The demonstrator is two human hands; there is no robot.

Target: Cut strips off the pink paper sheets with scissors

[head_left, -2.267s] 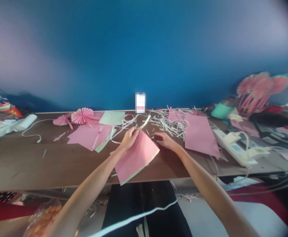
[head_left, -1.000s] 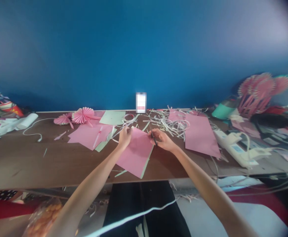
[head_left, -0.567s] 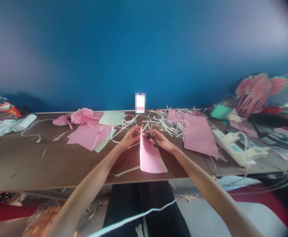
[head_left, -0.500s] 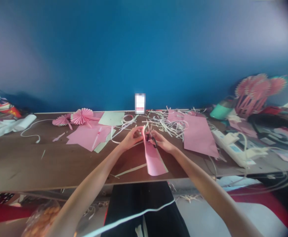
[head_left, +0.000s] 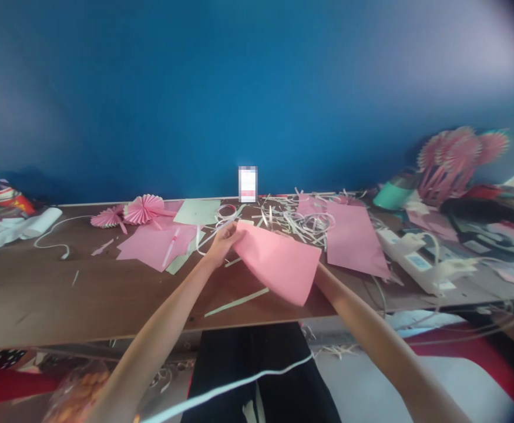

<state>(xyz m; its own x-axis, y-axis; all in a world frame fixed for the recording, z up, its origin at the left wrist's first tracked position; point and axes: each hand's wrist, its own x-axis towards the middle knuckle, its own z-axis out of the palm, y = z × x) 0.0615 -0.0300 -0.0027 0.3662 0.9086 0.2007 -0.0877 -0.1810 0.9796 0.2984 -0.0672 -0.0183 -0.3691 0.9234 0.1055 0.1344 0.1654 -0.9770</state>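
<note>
My left hand [head_left: 225, 239] pinches a pink sheet of paper [head_left: 278, 261] at its upper left corner, thumb on top. The sheet is spread out and tilted above the table, its lower right corner curling down. Behind it sits my right hand [head_left: 286, 235], mostly hidden, with only a sliver showing past the top edge. Scissors [head_left: 270, 217] poke up above that edge, blades upward; their handles are out of sight behind the paper. A pale paper strip [head_left: 237, 302] lies on the table below the sheet.
White paper strips [head_left: 303, 222] pile up at the back. More pink paper [head_left: 356, 241] lies right, near a power strip [head_left: 415, 261] with cables. Pink folded fans [head_left: 144, 210] and sheets lie left. A phone-like screen [head_left: 248, 184] stands against the blue wall.
The pink sheet, earlier seen edge-on and hanging between my hands, has turned to face me and swung right. It now covers most of my right hand and the scissors' handles.
</note>
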